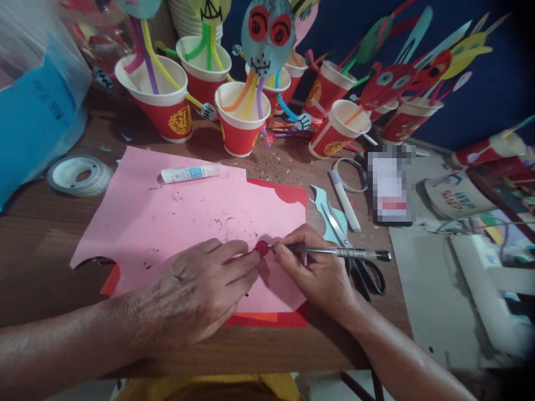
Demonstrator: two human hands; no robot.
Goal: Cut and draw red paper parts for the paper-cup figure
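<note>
Left hand (204,287): laid nearly flat on pink paper (121,206), touching red disc (262,247) (can't make out any grip underneath).
Right hand (317,273): pinched around pen (355,253).
Pen: pointed at disc.

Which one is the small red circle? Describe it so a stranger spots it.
Find the pink sheet on the brown table. Right of its middle, between the left hand and the pen in the right hand, is the red circle. Unlike the red paper showing beneath the sheet, it is tiny, round and on top.
</note>
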